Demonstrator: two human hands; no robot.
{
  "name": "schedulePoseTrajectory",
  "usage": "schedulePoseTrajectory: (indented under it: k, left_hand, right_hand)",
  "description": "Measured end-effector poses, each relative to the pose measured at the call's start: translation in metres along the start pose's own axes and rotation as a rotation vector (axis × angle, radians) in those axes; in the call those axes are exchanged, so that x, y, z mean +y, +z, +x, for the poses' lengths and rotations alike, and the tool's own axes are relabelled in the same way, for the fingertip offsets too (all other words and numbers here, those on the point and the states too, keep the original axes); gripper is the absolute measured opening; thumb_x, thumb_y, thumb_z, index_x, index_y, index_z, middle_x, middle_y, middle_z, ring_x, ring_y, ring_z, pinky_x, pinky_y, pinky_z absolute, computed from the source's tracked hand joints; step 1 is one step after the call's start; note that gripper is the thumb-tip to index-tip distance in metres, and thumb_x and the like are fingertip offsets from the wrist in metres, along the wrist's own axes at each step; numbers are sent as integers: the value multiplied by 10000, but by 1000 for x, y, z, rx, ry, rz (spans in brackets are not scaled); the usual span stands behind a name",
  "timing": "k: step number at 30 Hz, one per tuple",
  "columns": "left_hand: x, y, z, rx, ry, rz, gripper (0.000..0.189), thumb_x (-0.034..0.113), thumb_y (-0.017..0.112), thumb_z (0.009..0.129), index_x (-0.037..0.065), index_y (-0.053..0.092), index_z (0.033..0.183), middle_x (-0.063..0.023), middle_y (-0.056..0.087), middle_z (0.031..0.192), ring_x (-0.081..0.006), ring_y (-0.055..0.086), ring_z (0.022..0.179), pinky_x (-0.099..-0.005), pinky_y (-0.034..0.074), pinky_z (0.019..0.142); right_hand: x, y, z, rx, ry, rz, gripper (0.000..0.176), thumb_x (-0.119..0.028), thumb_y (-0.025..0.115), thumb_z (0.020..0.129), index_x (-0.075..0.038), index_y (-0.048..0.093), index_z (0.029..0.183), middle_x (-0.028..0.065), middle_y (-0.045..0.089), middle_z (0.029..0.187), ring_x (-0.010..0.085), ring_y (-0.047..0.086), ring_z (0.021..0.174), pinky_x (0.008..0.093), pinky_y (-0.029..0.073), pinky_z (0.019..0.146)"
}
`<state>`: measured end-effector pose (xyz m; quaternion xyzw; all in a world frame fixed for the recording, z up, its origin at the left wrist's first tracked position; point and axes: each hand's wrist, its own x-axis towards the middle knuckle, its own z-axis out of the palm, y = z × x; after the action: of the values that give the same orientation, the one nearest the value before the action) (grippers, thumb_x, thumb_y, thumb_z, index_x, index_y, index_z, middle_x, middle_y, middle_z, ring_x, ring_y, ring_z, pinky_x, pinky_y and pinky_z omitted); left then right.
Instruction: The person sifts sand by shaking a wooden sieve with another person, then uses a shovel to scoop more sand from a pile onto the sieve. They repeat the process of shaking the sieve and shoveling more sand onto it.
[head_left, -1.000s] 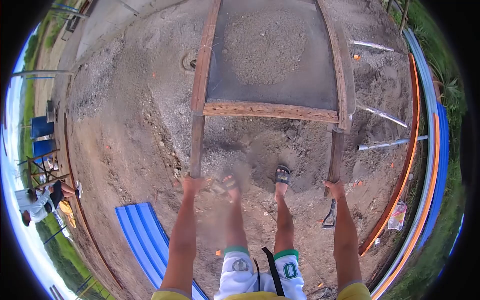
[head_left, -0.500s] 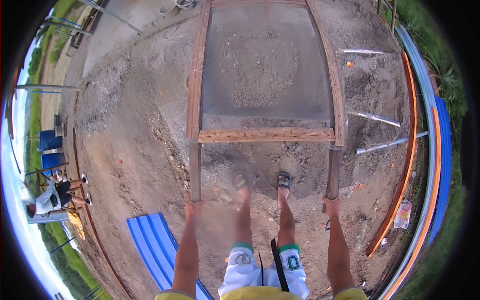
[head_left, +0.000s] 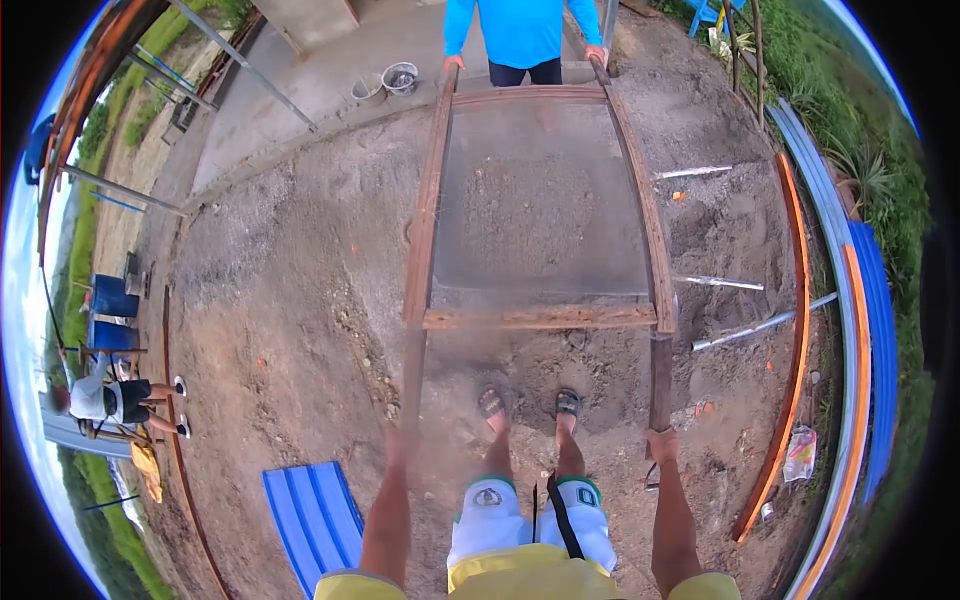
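Observation:
A wooden-framed sand screen (head_left: pixel 540 318) stretches out in front of me, with a heap of gravelly sand (head_left: pixel 528 210) on its grey mesh. My left hand (head_left: pixel 399 445), smeared by motion, is closed round the end of the left wooden handle (head_left: pixel 413 380). The right handle (head_left: pixel 661 385) is gripped by my right hand (head_left: pixel 661 446). At the far end, a person in a blue long-sleeved top (head_left: pixel 520 30) holds the frame's two other handles, one hand (head_left: pixel 455 62) on each side.
Sandy ground surrounds my feet. Blue roofing sheet (head_left: pixel 312 515) lies at lower left. Metal pipes (head_left: pixel 765 320) and an orange beam (head_left: pixel 795 370) lie on the right. Two buckets (head_left: pixel 400 79) stand on the concrete at the back. Another person (head_left: pixel 125 400) is far left, near blue barrels (head_left: pixel 115 297).
In my view the screen now sits lower and slightly right, and the person in blue at its far end has come into sight. The heap on the mesh looks flatter. Both my hands still grip.

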<state>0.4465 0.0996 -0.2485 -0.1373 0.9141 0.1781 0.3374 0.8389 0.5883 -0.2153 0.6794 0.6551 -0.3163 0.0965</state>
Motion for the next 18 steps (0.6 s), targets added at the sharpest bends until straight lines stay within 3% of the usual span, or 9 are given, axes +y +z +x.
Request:
schedulePoseTrajectory:
  k: [1,4,7,10,11,12,13,14,18]
  left_hand:
    - [32,-10,16,73,55,70,378,314,651,707,-42,697,826,-201,680,743,-302,697,777,-419,521,697]
    - [139,-74,32,6,126,94,399,345,619,662,-19,706,804,-199,685,733,-322,698,779,-424,523,714]
    - [154,-90,38,60,140,157,407,348,623,657,-14,709,822,-196,693,770,-329,697,799,-424,525,717]
    - [72,-53,5,-5,-10,135,433,358,628,674,-15,709,880,-209,696,814,-338,690,844,-425,526,744]
    - [46,-43,-33,57,6,93,337,326,646,682,-8,686,697,-142,661,630,-232,678,613,-362,533,643]
    - [-7,-22,-39,42,5,132,331,316,675,679,-12,683,725,-138,662,640,-223,670,597,-359,528,600]
    - [-59,-1,-45,27,3,170,332,306,704,675,-16,680,753,-134,663,650,-213,662,581,-356,523,556]
    - [-136,36,-26,-63,-28,-26,284,246,741,671,-11,662,762,-113,661,664,-179,649,569,-340,510,517]
    - [-150,10,-98,-227,-228,-154,239,198,756,679,-5,638,726,-94,641,632,-157,628,545,-308,488,478]
  right_hand:
    - [-46,-21,4,2,-93,-47,521,-390,724,626,81,658,838,259,667,787,338,692,805,423,515,680]
    - [-97,-24,66,26,-182,-108,563,-414,700,629,99,658,857,339,623,854,388,655,916,442,522,744]
    - [-127,-46,50,62,-245,-78,571,-416,687,632,102,656,871,333,630,841,387,658,911,441,523,738]
    - [-59,-23,9,13,-105,-33,556,-403,706,604,97,655,842,299,652,800,379,669,889,441,522,750]
    - [-19,-5,-13,98,-137,8,586,-393,720,590,87,648,920,294,660,867,382,663,914,447,517,776]
    - [68,38,5,-10,-68,-46,642,-398,728,585,79,630,1002,284,660,945,383,655,933,438,516,791]
    - [72,26,-31,-116,102,-89,659,-388,755,571,83,623,1014,269,661,976,368,658,932,427,521,780]
    - [102,34,-52,-52,-19,-3,482,-281,796,593,41,656,922,146,682,809,225,666,733,361,509,662]
    - [204,71,-82,-194,114,253,420,-178,804,617,22,675,964,75,664,808,180,619,703,335,492,632]
